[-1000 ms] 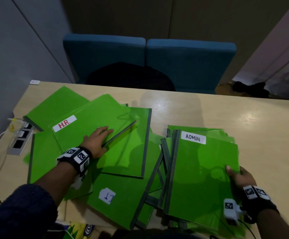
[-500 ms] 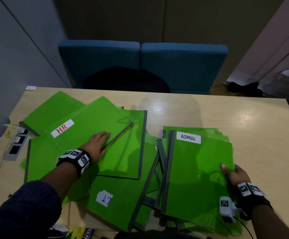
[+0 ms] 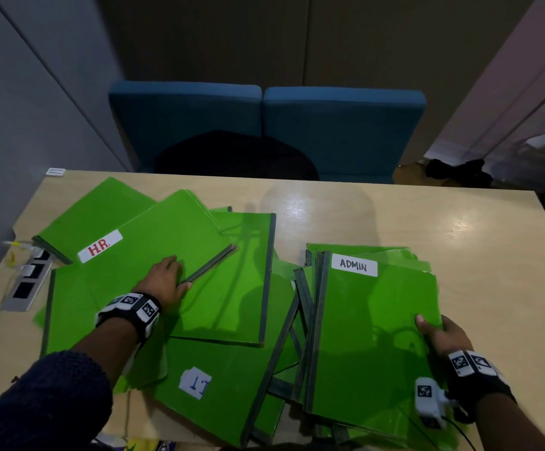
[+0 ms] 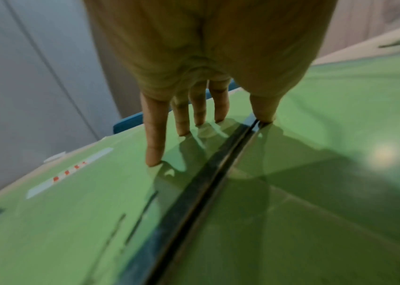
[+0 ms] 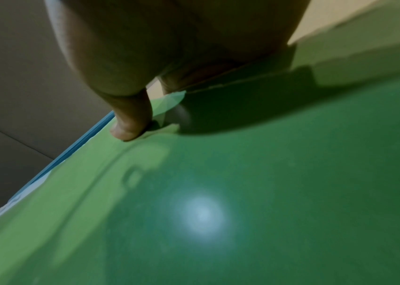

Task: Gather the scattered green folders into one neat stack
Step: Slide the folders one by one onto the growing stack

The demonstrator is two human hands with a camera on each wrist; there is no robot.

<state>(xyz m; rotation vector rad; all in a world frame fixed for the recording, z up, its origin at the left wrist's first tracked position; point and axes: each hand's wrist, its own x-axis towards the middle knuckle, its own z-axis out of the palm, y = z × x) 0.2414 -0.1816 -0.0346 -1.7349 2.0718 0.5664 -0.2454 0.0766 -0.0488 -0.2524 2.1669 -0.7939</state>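
Green folders lie scattered across the wooden table. My left hand rests on the folder labelled HR at the left, fingers straight on its cover and thumb at its dark spine. At the right, my right hand pinches the right edge of the pile topped by the ADMIN folder. Its thumb lies on the cover and its fingers are hidden below. A folder labelled IT lies at the front between the two groups, partly under others.
A power strip with white cables sits at the table's left edge. Two blue chairs stand behind the table's far side. A small white tag lies at the far left corner. Bare tabletop shows at the far right.
Only the head view has drifted a little. Both hands keep their places on the HR folder and the ADMIN pile, and no folder has visibly moved.
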